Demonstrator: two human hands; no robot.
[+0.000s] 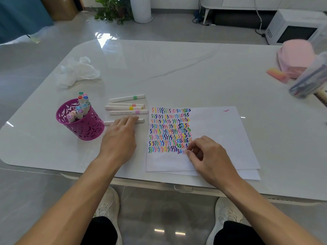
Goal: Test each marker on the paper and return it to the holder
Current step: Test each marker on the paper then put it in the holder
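Markers: five white-barrelled markers (126,105) with coloured bands lie side by side on the glossy white table (177,68), between the purple cut-out pen holder (85,128) and the white sheet of paper (217,131). Four lie close together; the fifth lies nearest me, a little apart.
Holder: upright, left of the loose row, with more capped markers (82,105) standing in it, caps up.
Left hand: my left hand (120,137) lies flat with fingers straight, fingertips resting on the nearest marker (141,120); it grips nothing.
Right hand: my right hand (210,156) rests on the paper with fingers curled, thumb and forefinger pinched together at the end of the last squiggle row. I cannot tell whether they hold anything.
Paper: the left half is filled with coloured squiggles (169,129); the right half is bare white apart from a small pink mark (226,110) near the far corner.
Edges: the paper's near edge lies close to the table's front edge; a second sheet (251,175) juts out beneath it.
Open room: bare tabletop runs from the paper to the far edge. A crumpled white tissue (76,73) sits far left; a pink cloth (295,57) and a clear pencil case (311,82) sit at the right edge, well apart from my hands.
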